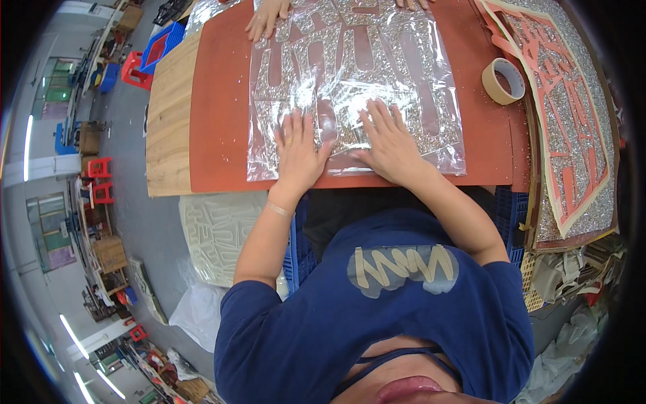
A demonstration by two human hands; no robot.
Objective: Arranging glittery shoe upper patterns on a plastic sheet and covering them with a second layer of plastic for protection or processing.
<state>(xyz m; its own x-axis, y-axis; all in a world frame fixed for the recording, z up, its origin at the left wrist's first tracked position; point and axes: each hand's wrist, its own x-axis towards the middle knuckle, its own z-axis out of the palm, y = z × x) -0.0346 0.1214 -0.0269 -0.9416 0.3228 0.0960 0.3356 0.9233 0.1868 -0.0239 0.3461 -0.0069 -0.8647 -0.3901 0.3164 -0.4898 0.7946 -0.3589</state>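
Note:
A clear plastic sheet (441,135) lies over glittery silver rhinestone pieces (383,60) on a red-brown work mat (219,114). My left hand (301,153) rests flat on the sheet's near part, its fingers stretched out. To the right, my right hand (390,145) presses down on the same sheet with its fingers spread. Neither hand holds anything. Light glares off the plastic in front of my fingertips. At the sheet's far edge, a co-worker's hand (266,19) touches the far left part, and their other hand (414,3) shows at the picture's top edge.
A roll of tan tape (503,81) stands on the mat to the right. Beyond it is a stone-covered board (592,87) with an orange cut-out stencil (562,121). Bare wood (168,121) shows at the left. Blue crates (508,215) stand beneath the table's near edge.

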